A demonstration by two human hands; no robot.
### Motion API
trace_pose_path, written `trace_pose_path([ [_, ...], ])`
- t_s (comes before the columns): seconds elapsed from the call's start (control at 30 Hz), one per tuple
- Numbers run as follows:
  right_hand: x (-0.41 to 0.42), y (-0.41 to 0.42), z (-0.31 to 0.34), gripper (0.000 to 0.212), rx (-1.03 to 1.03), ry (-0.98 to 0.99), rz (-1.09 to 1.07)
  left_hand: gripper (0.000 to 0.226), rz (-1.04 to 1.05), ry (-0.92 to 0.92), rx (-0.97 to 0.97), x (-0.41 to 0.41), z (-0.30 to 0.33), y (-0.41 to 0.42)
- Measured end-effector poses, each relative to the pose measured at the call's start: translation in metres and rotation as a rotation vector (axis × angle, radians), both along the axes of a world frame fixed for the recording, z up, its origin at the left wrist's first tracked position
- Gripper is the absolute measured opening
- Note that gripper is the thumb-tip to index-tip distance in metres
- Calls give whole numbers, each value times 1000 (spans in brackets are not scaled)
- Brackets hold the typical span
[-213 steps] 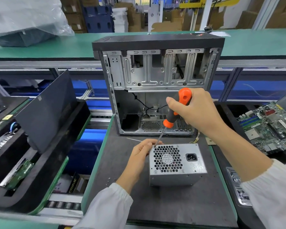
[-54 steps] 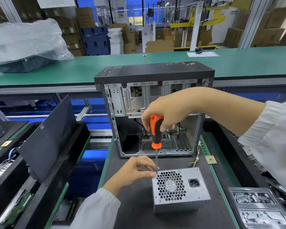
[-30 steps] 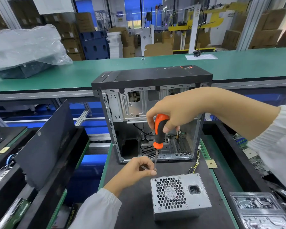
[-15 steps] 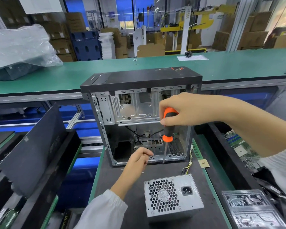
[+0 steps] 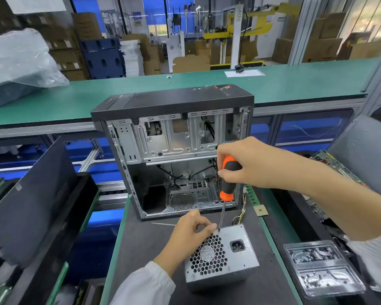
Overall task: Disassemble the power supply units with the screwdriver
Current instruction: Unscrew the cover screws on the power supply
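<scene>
**Ana:** While the right hand (image 5: 246, 164) wraps the orange-and-black screwdriver (image 5: 228, 183) by its handle, the tip sits at the top corner of the power supply unit (image 5: 222, 258), right by the fan grille. What worries you?

**Ben:** The tip, mostly. The shaft looks a little tilted, so if it isn't seated squarely in the screw head, I'd expect it to cam out and skid across the grille, or into the left hand (image 5: 189, 232), whose curled fingertips pinch in right beside the tip.

**Ana:** Are those fingers holding a screw?

**Ben:** I can't tell; anything between them is too small to make out. If there is a loose screw, it could drop and roll off the mat.

**Ana:** And the unit itself?

**Ben:** It rests on the dark mat (image 5: 154, 256), near the front edge, with nothing clamping it. Downward push or twist could slide or tip it.

**Ana:** What else is around?

**Ben:** An opened computer case (image 5: 174, 133) stands just behind, its loose wires trailing near the unit. A clear plastic tray (image 5: 323, 269) lies to the right, a circuit board (image 5: 334, 164) beyond that, and a black side panel (image 5: 31, 199) leans at the left. A long green bench (image 5: 295, 84) crosses behind, with stacked cardboard boxes (image 5: 191, 60) filling the room further back.
</scene>
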State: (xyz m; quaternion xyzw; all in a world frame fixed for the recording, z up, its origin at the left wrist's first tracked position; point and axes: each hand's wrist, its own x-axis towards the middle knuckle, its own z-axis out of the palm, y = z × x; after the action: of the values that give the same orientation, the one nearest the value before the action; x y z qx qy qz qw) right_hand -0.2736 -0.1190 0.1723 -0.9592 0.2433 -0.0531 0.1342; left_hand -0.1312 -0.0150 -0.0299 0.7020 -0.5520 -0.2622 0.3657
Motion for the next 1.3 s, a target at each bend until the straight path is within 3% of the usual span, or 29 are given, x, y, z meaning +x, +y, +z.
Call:
trace_pose_path([
  [0.9, 0, -1, -13, 9, -39, 32, 38, 15, 72, 37, -34, -4, -1, 2],
  [1.07, -1, 16, -13, 18, -186, 87, 102, 18, 62, 21, -63, -4, -1, 3],
  [1.3, 7, 29, -12, 55, -576, 202, 20, 20, 51, 2, -57, -4, 0, 3],
])
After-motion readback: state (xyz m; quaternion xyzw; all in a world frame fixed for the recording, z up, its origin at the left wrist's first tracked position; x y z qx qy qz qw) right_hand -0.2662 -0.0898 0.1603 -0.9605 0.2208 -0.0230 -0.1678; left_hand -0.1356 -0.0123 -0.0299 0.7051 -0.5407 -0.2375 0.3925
